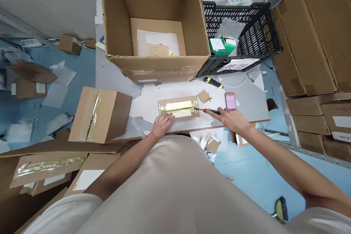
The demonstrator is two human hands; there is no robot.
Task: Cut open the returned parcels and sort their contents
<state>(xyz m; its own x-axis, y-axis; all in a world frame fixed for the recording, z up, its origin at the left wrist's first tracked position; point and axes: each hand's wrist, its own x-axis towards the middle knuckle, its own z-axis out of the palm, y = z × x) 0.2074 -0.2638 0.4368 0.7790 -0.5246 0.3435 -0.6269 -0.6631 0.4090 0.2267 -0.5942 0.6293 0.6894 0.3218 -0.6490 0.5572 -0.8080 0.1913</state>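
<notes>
A small flat cardboard box [178,108], sealed with shiny clear tape, lies on the table in front of me. A dark line runs lengthwise along its top. My left hand [162,125] holds the box at its near left edge, fingers bent against the cardboard. Closed around the black and red handle of a thin screwdriver [212,111] is my right hand [231,120]. The screwdriver's narrow metal tip reaches the taped right end of the box; I cannot tell whether it goes under the tape.
A large open carton [156,68] stands at the back, beside a black plastic crate [244,49]. A taped box [102,115] sits to the left. A phone [230,101], a yellow-black cutter [213,82] and a cardboard scrap [204,96] lie nearby. Stacked cartons [307,40] line the right.
</notes>
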